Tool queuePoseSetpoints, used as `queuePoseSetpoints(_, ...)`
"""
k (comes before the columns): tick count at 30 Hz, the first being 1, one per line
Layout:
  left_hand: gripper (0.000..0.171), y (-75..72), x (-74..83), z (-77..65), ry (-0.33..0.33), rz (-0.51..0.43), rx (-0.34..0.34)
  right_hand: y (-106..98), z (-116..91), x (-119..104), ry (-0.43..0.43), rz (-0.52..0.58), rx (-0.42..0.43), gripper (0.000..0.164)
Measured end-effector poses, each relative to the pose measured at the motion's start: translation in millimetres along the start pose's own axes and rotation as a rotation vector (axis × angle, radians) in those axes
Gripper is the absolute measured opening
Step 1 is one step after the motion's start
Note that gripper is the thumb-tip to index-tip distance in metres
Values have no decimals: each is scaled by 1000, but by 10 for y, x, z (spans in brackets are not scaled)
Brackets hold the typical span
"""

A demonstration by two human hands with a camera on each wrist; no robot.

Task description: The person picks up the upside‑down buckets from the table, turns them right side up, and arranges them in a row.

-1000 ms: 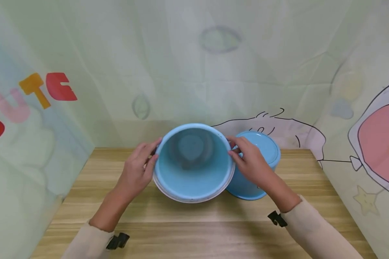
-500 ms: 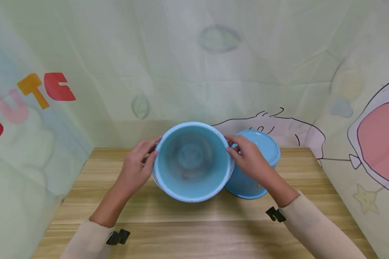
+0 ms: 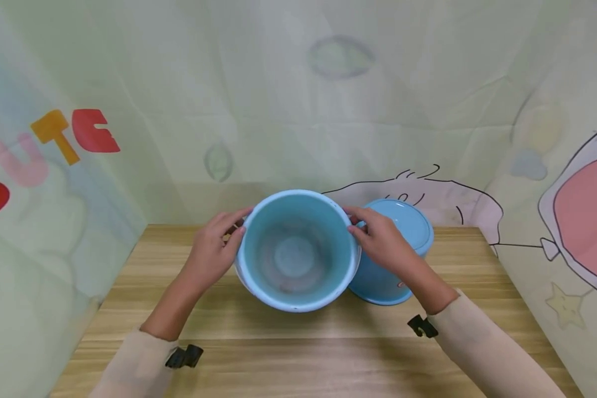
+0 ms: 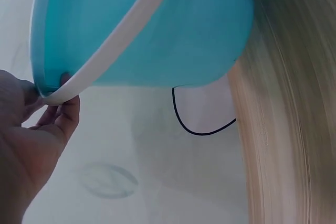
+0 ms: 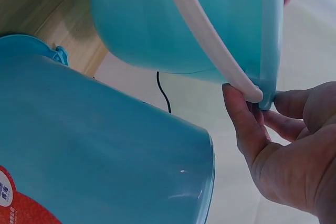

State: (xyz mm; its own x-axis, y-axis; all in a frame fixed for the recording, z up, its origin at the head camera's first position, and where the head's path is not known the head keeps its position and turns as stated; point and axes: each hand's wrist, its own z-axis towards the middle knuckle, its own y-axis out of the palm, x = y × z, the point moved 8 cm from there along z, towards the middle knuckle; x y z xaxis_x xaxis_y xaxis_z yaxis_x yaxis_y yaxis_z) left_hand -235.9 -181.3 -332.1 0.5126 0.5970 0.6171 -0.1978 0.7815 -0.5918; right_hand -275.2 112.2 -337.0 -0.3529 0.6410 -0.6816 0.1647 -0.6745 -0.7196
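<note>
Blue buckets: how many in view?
2: a mouth-up bucket held by the left hand and right hand; an upside-down bucket on the table to its right, partly hidden.

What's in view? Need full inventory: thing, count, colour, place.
held bucket: 1, light blue, between the hands, mouth toward head camera
handle: 1, whitish, on held bucket
upturned bucket: 1, blue, on table, at the right
label: 1, red, on upturned bucket
table: 1, wood-brown, below
printed backdrop: pale green, behind and both sides; panel count unclear
sleeves: 2, beige, lower edge
black attachments: 2, at cuffs
left hand: 1, bare, left rim
right hand: 1, bare, right rim
</note>
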Motion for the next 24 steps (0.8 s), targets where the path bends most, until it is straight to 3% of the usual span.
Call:
queuePoseSetpoints(16,37,109,-204,99,-217,-33,-130,63,82,60,98,-57,-42,46)
queuePoseSetpoints(24,39,156,-328,167,-278,-30,-168,76,174,66,129,-96,-53,46)
